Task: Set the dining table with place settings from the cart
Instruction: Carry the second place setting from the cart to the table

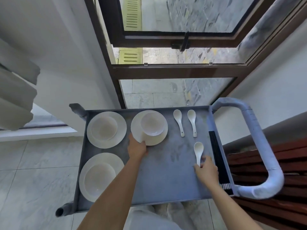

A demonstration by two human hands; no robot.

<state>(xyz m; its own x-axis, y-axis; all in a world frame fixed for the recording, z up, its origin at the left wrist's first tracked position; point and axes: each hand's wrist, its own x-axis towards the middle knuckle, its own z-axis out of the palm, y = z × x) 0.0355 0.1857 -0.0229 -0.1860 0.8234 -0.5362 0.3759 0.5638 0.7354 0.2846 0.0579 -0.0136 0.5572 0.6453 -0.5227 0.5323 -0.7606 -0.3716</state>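
On the grey cart tray (159, 176) stand three white plates, each with a white bowl on it. My left hand (137, 147) grips the near rim of the middle plate (156, 138), whose bowl (152, 124) sits toward its far right and which looks tilted up. My right hand (206, 170) pinches the handle of a white spoon (198, 151). Two more spoons (178, 122) (192, 122) lie at the tray's far right. A bundle of black chopsticks (217, 158) lies along the right wall of the tray, just beside my right hand.
The other plate sets are at the far left (106, 129) and near left (100, 176). The cart's pale handle (259, 146) loops out on the right over a dark wooden piece (282, 171). A brown-framed window (174, 70) is beyond the cart, tiled floor to the left.
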